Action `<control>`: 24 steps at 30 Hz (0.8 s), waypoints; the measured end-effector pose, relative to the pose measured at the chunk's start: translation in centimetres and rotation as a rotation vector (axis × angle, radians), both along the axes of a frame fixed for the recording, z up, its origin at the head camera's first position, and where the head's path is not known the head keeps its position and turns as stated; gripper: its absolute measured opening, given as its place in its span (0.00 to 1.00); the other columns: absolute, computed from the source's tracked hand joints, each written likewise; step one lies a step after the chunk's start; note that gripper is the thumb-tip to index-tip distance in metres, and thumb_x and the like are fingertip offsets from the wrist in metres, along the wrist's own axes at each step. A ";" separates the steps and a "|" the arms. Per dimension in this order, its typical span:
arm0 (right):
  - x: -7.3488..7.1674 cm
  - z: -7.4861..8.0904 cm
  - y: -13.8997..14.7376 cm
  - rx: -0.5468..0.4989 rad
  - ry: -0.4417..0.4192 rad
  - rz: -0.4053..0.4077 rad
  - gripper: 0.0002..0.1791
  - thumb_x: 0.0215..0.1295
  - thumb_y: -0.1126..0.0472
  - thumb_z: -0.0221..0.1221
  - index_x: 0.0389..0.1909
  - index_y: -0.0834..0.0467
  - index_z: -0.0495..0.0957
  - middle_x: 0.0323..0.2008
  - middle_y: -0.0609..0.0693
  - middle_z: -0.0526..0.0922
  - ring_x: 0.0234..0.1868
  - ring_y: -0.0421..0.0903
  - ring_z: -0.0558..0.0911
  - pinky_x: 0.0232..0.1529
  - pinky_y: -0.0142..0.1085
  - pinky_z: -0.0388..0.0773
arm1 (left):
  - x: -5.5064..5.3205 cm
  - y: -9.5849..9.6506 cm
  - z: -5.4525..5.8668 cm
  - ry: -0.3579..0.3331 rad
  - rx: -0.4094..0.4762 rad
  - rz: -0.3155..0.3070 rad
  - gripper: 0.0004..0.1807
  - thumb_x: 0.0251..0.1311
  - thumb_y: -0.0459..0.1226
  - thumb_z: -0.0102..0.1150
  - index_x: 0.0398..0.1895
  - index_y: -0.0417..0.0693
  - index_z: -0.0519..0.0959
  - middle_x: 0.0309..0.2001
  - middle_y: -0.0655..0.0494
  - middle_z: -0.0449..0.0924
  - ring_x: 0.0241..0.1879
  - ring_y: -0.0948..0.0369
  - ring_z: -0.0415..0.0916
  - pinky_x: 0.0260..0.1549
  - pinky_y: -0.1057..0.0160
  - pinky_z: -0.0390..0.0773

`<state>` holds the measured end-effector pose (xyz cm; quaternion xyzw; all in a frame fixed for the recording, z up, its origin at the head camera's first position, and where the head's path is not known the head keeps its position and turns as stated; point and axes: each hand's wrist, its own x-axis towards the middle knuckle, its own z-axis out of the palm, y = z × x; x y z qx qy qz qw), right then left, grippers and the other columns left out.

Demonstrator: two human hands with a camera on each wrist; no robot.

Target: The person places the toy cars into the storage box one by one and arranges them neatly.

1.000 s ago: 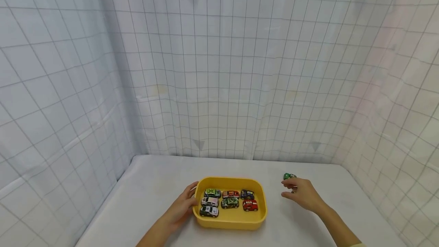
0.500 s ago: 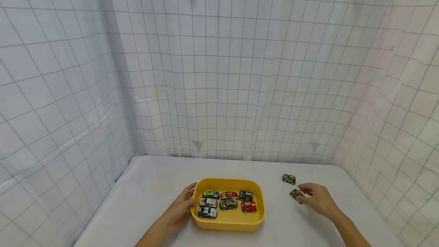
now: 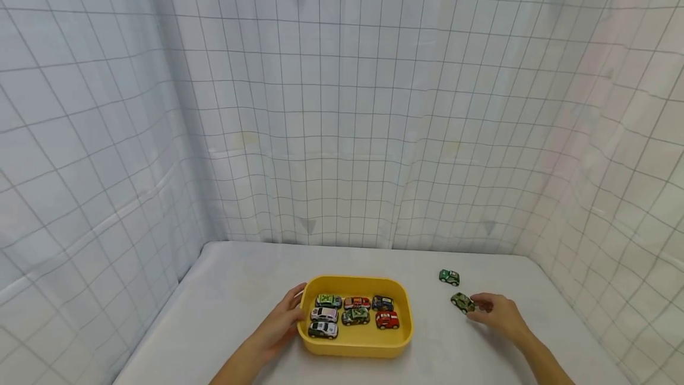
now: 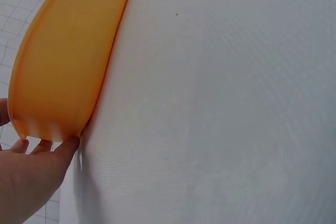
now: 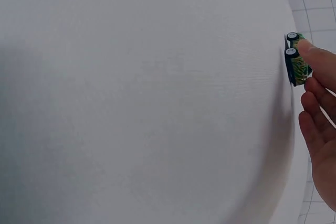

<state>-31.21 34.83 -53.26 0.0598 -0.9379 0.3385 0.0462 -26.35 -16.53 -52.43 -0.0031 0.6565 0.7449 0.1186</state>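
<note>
My left hand [image 3: 280, 325] holds the left end of a yellow plastic tray [image 3: 355, 350]. In the left wrist view its fingers lie against the outer wall of the tray [image 4: 65, 66], near the rim. Out to the right, a green camouflage toy car [image 3: 461, 302] rests on the table, angled. My right hand [image 3: 502, 316] is at its near right end, with thumb and forefinger pinching there. The right wrist view shows the thumb over the side of the toy car [image 5: 299, 69], the other fingers loosely bent. Just behind stands a green toy car [image 3: 449, 277], untouched.
Several toy cars sit in the tray, among them a red one [image 3: 387, 320], a white one [image 3: 323, 330] and a lime green one [image 3: 328, 300]. White cloth covers the table [image 3: 240, 278]. Grid-patterned white curtains [image 3: 352, 135] enclose the back and sides.
My right hand has drawn back to the right, bringing the camouflage toy car and the green one into full view. It shifts only slightly in the last half second. The left hand stays on the tray.
</note>
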 end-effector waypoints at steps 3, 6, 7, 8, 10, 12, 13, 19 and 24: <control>-0.2 -0.7 -0.1 0.008 -0.020 -0.016 0.28 0.54 0.53 0.77 0.51 0.66 0.84 0.41 0.51 0.87 0.42 0.50 0.83 0.46 0.48 0.80 | 0.1 0.0 0.1 0.002 -0.001 -0.004 0.45 0.62 0.25 0.49 0.83 0.41 0.47 0.81 0.31 0.40 0.77 0.34 0.45 0.64 0.39 0.65; -0.4 -1.0 -0.3 0.006 -0.025 -0.028 0.30 0.55 0.51 0.76 0.52 0.68 0.83 0.43 0.53 0.87 0.44 0.52 0.84 0.48 0.51 0.80 | 0.1 0.0 0.1 -0.003 0.000 -0.002 0.45 0.62 0.25 0.49 0.83 0.41 0.47 0.81 0.31 0.40 0.77 0.34 0.45 0.65 0.38 0.64; -0.5 -1.1 -0.4 0.005 -0.025 -0.037 0.31 0.55 0.50 0.76 0.52 0.68 0.83 0.43 0.54 0.87 0.45 0.53 0.84 0.49 0.52 0.80 | 0.0 0.0 0.1 -0.004 0.000 -0.001 0.45 0.62 0.25 0.49 0.83 0.41 0.47 0.81 0.31 0.40 0.77 0.34 0.45 0.66 0.38 0.63; -0.6 -1.2 -0.5 0.008 -0.020 -0.044 0.31 0.55 0.49 0.76 0.52 0.68 0.83 0.44 0.55 0.86 0.45 0.54 0.83 0.49 0.52 0.80 | 0.0 0.0 0.1 -0.004 0.000 0.000 0.45 0.62 0.25 0.49 0.83 0.41 0.47 0.81 0.31 0.40 0.77 0.34 0.45 0.66 0.38 0.63; -0.8 -1.2 -0.7 0.013 -0.011 -0.058 0.31 0.55 0.48 0.75 0.51 0.69 0.83 0.43 0.55 0.86 0.45 0.55 0.83 0.48 0.53 0.79 | -0.1 0.0 0.1 -0.005 0.003 -0.002 0.45 0.62 0.25 0.49 0.83 0.41 0.47 0.81 0.31 0.40 0.77 0.34 0.45 0.67 0.38 0.62; -0.9 -1.3 -0.8 0.024 -0.001 -0.070 0.31 0.56 0.48 0.75 0.51 0.69 0.84 0.42 0.55 0.86 0.44 0.54 0.83 0.48 0.53 0.79 | -0.1 0.0 0.0 -0.003 0.009 -0.007 0.45 0.62 0.25 0.49 0.83 0.42 0.46 0.81 0.31 0.40 0.77 0.34 0.45 0.67 0.38 0.61; -1.0 -1.4 -0.8 0.028 0.002 -0.075 0.31 0.56 0.48 0.75 0.50 0.68 0.84 0.42 0.54 0.86 0.44 0.54 0.83 0.47 0.53 0.79 | -0.1 0.0 0.0 -0.003 0.011 -0.010 0.45 0.62 0.25 0.49 0.83 0.42 0.46 0.81 0.31 0.40 0.77 0.34 0.45 0.67 0.38 0.61; -1.1 -1.9 -0.4 0.027 0.010 -0.077 0.29 0.57 0.49 0.75 0.51 0.67 0.85 0.42 0.54 0.86 0.44 0.54 0.83 0.47 0.54 0.79 | -0.1 0.0 -0.2 0.002 0.007 -0.014 0.45 0.62 0.25 0.49 0.83 0.42 0.47 0.81 0.31 0.40 0.77 0.34 0.45 0.67 0.38 0.61; -1.0 -2.1 -0.2 -0.017 -0.015 -0.099 0.30 0.56 0.48 0.75 0.52 0.66 0.85 0.41 0.53 0.85 0.44 0.53 0.82 0.47 0.53 0.78 | -0.1 -0.1 0.0 -0.001 0.005 -0.014 0.45 0.62 0.26 0.49 0.83 0.42 0.46 0.81 0.31 0.39 0.77 0.34 0.45 0.67 0.37 0.60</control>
